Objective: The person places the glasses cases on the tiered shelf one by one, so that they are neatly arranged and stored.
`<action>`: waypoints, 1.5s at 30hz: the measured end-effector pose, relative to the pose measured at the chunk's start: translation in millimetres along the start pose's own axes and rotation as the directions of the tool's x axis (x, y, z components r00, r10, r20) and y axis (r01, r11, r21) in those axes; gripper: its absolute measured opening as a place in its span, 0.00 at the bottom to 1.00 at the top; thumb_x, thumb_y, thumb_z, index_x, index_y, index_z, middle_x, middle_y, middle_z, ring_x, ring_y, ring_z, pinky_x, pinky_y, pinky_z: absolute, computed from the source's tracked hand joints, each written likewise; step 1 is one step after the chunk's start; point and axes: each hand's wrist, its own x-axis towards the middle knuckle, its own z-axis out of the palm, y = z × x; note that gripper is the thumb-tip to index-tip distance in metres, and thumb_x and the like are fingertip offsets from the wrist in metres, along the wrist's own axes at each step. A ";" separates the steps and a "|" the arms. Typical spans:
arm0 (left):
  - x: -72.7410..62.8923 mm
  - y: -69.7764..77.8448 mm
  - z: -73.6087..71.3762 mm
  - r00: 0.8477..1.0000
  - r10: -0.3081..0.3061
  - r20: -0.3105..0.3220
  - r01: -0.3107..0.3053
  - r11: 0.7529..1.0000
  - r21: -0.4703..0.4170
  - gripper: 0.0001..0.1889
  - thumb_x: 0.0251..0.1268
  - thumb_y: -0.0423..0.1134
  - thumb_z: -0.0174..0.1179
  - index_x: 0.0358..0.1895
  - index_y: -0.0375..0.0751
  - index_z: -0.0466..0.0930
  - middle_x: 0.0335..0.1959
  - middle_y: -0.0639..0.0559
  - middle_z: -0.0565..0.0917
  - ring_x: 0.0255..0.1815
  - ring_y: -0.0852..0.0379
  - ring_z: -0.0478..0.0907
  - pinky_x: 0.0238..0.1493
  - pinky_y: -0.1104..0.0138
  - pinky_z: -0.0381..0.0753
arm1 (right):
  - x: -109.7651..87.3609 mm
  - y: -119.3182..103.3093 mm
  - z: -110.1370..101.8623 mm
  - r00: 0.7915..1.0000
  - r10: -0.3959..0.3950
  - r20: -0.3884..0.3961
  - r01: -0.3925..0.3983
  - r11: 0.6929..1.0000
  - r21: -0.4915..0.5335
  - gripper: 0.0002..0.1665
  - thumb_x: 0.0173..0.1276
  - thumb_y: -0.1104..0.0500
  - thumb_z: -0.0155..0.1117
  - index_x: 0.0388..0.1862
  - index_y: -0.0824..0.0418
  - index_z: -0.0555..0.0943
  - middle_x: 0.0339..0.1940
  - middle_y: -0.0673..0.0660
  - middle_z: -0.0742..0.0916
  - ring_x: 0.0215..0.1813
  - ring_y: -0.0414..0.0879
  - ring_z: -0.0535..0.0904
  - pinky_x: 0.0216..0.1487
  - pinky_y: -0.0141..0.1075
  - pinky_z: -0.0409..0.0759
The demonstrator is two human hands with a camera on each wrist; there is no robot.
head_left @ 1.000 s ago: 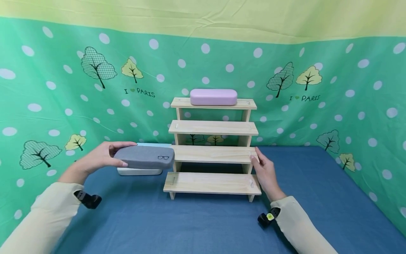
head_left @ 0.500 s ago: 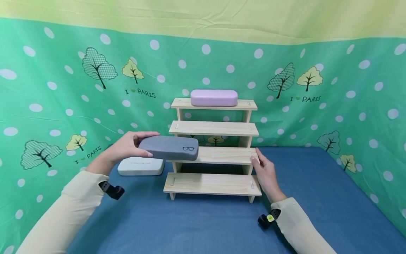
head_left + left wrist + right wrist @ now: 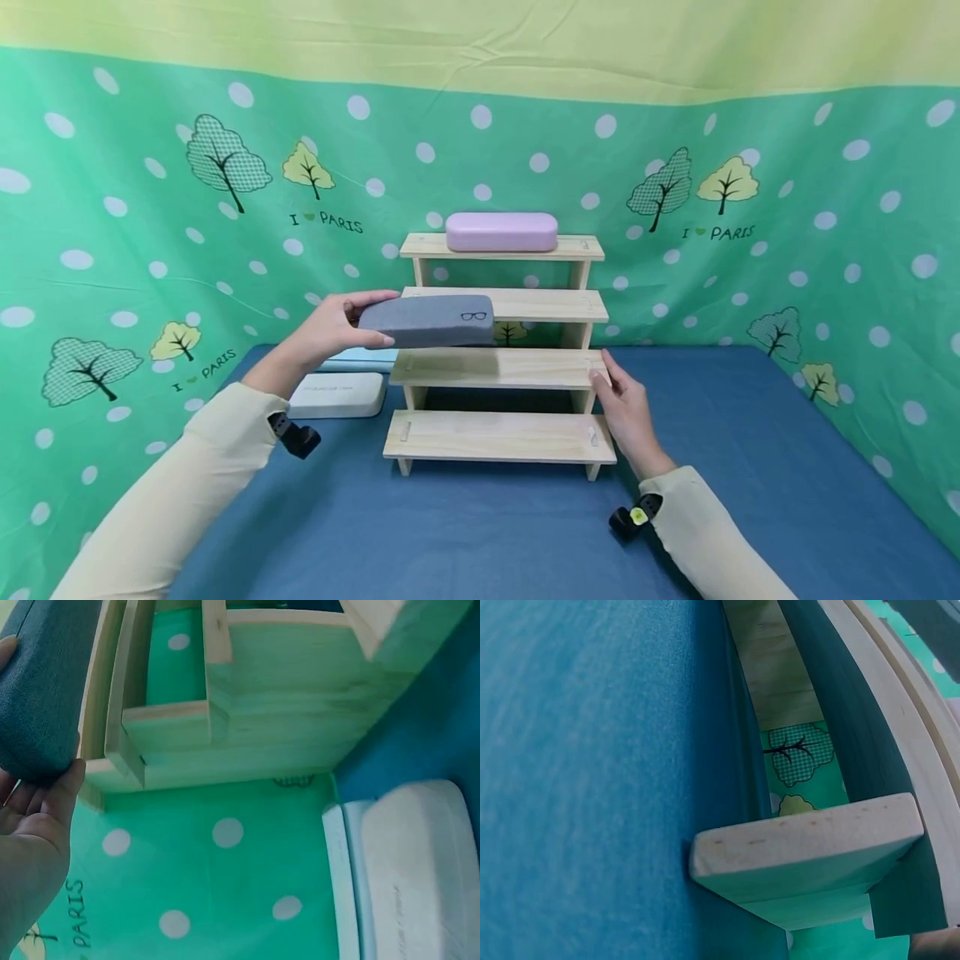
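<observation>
- Near the center of the head view, the left hand (image 3: 333,329) grips the gray glasses case (image 3: 427,322) by its left end, before the 2nd tier of the 4-tier wooden stand (image 3: 517,367); I cannot tell whether case and stand touch.
- Right of center, the right hand (image 3: 626,408) pinches the stand's 3rd tier at its right end.
- At upper center, the lavender glasses case (image 3: 501,232) rests on the top tier; left of center, the white case (image 3: 341,394) lies beside the stand.
- Held at just 1 end, the gray glasses case could droop or slip.
- Bumping a tier could jolt the stand and topple the lavender glasses case, especially if the right hand slackens.
</observation>
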 end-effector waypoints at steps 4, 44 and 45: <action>14.1 4.7 6.3 1.000 0.018 0.012 -0.018 1.000 -0.017 0.36 0.48 0.38 0.72 0.66 0.46 0.70 0.53 0.42 0.76 0.48 0.48 0.72 0.44 0.64 0.76 | -0.2 -1.1 -1.0 1.000 0.003 -0.009 -0.003 1.000 -0.007 0.35 0.74 0.47 0.49 0.74 0.57 0.54 0.73 0.59 0.62 0.71 0.49 0.61 0.61 0.42 0.67; 103.1 21.9 53.0 0.996 0.042 0.079 -0.039 0.998 -0.050 0.37 0.47 0.38 0.71 0.66 0.46 0.70 0.52 0.44 0.77 0.48 0.50 0.74 0.46 0.62 0.75 | 1.4 0.7 -2.3 1.000 -0.011 0.006 0.011 0.999 -0.049 0.37 0.73 0.44 0.49 0.74 0.58 0.55 0.73 0.59 0.63 0.70 0.49 0.62 0.61 0.42 0.67; 104.2 21.6 53.5 0.996 0.042 0.077 -0.038 0.998 -0.051 0.36 0.47 0.38 0.71 0.65 0.47 0.70 0.53 0.44 0.77 0.48 0.50 0.74 0.47 0.62 0.74 | 1.6 0.6 -2.3 1.000 -0.015 0.004 0.015 0.999 -0.050 0.37 0.73 0.44 0.49 0.74 0.58 0.55 0.73 0.59 0.63 0.70 0.49 0.62 0.61 0.42 0.67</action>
